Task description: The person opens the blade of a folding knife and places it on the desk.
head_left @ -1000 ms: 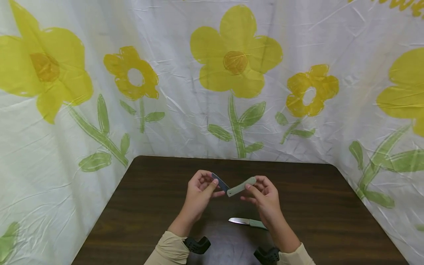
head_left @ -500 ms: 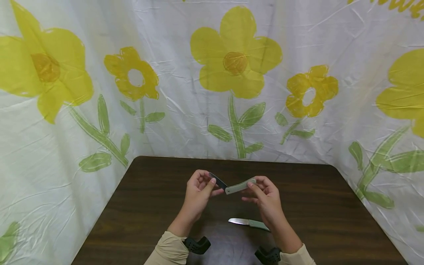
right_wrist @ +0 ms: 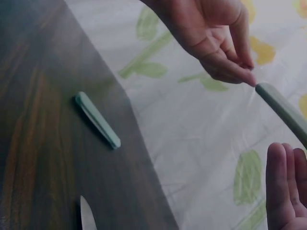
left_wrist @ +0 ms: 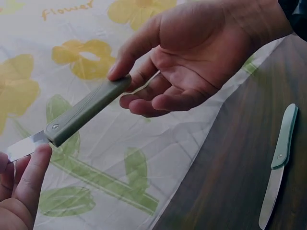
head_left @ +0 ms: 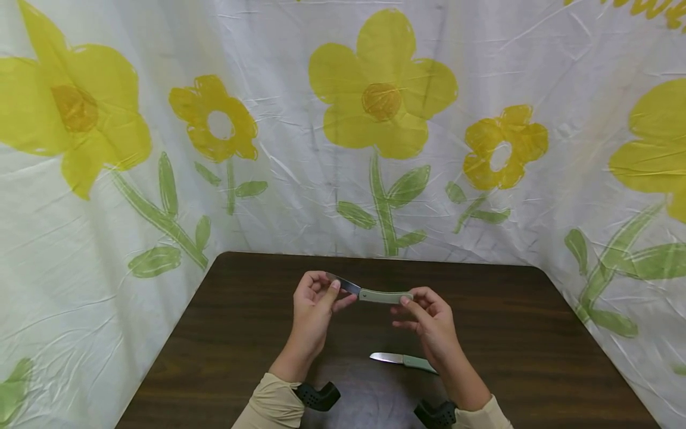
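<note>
A folding knife (head_left: 384, 296) with a pale green handle is held up over the table, its blade swung out almost in line with the handle. My left hand (head_left: 312, 310) pinches the blade (left_wrist: 26, 146) between thumb and fingers. At the handle's far end, the thumb and fingers of my right hand (head_left: 429, 319) grip it. Below them, a second knife (head_left: 404, 360) with a green handle lies opened on the table, its blade toward the left. The right wrist view also shows a folded green knife (right_wrist: 98, 120) on the table, hidden in the head view.
The dark wooden table (head_left: 241, 333) stands against a white curtain (head_left: 289, 196) printed with yellow flowers. Black wrist cameras (head_left: 318, 396) sit on both wrists.
The held knife has unfolded from a V shape to nearly straight. My left hand has shifted a little to the left with the blade; my right hand has barely moved.
</note>
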The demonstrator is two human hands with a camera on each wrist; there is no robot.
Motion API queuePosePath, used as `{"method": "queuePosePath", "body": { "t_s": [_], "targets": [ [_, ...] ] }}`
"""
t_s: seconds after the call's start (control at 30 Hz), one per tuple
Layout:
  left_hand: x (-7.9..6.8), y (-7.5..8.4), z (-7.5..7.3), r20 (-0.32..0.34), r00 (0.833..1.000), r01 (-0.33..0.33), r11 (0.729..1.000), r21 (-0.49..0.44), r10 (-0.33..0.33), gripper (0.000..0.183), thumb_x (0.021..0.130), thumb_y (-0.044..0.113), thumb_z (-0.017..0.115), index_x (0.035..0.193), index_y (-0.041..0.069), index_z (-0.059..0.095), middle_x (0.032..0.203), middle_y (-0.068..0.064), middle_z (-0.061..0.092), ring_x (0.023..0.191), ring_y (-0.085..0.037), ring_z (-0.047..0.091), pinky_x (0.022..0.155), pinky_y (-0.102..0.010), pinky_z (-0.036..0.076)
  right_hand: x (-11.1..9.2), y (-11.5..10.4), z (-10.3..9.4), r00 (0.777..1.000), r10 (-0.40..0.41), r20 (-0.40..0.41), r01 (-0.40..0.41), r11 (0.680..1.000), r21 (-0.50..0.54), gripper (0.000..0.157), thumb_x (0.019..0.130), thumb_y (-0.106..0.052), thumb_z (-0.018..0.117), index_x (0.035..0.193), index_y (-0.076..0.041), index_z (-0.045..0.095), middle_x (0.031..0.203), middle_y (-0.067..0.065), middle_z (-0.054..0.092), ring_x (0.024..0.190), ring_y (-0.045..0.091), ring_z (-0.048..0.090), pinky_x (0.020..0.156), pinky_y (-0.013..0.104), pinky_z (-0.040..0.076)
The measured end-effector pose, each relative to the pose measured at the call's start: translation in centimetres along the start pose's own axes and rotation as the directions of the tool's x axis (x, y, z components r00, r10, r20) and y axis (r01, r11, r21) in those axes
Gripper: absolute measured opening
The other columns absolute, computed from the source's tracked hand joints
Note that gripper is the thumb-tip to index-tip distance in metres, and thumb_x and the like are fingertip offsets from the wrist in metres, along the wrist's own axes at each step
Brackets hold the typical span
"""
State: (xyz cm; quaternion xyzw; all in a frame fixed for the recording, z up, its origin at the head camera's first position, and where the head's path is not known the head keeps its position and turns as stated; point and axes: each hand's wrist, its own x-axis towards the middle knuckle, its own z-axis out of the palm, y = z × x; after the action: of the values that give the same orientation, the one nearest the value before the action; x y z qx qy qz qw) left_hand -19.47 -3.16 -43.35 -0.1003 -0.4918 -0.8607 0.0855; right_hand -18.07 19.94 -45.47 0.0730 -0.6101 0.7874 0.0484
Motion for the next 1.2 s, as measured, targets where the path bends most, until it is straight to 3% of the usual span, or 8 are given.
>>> {"method": "queuePosePath", "body": {
  "t_s": [0.6, 0.83, 0.97, 1.2],
  "targets": [
    [0.0, 0.1, -0.1, -0.043, 0.999, -0.001, 1.0, -0.011, 0.001, 0.014, 0.104, -0.011, 0.055, 0.107, 0.001, 0.048, 0.101, -0.011, 0.058, 0.094, -0.021, 0.066, 0.082, -0.043, 0.066, -0.5, 0.8, -0.4, 0.994, 0.106, 0.027, -0.101, 0.985, -0.141, 0.008, 0.101, -0.009, 0.071, 0.101, -0.011, 0.063, 0.085, 0.001, 0.066, 0.075, 0.016, 0.069, 0.064, 0.039, 0.063],
    [-0.1, -0.1, -0.2, -0.017, 1.0, 0.003, 1.0, -0.026, -0.003, 0.018, 0.1, -0.013, 0.06, 0.112, -0.004, 0.049, 0.099, -0.006, 0.059, 0.091, -0.018, 0.07, 0.08, -0.046, 0.066, -0.6, 1.0, -1.4, 0.992, 0.123, 0.042, -0.11, 0.966, -0.234, 0.02, 0.101, -0.01, 0.072, 0.109, 0.005, 0.062, 0.087, 0.001, 0.068, 0.074, 0.015, 0.069, 0.067, 0.038, 0.064],
    [0.0, -0.5, -0.5, -0.003, 1.0, 0.02, 0.998, 0.059, -0.02, 0.021, 0.098, -0.013, 0.063, 0.114, -0.007, 0.05, 0.098, -0.008, 0.062, 0.089, -0.021, 0.074, 0.076, -0.046, 0.066, -0.5, 1.1, -2.4, 0.988, 0.109, 0.105, -0.064, 0.929, -0.365, 0.025, 0.1, -0.011, 0.073, 0.11, 0.009, 0.063, 0.093, 0.005, 0.069, 0.076, 0.016, 0.071, 0.071, 0.039, 0.065],
    [0.2, -1.8, -1.4, 0.009, 0.991, 0.123, 0.956, 0.265, -0.13, 0.015, 0.097, -0.009, 0.068, 0.105, -0.005, 0.056, 0.104, -0.02, 0.067, 0.085, -0.024, 0.074, 0.076, -0.043, 0.066, -0.6, 1.0, -4.2, 0.989, 0.1, 0.106, -0.016, 0.798, -0.602, 0.02, 0.097, -0.019, 0.078, 0.107, -0.004, 0.07, 0.095, 0.014, 0.072, 0.076, 0.02, 0.071, 0.068, 0.029, 0.057]
  ]
}}
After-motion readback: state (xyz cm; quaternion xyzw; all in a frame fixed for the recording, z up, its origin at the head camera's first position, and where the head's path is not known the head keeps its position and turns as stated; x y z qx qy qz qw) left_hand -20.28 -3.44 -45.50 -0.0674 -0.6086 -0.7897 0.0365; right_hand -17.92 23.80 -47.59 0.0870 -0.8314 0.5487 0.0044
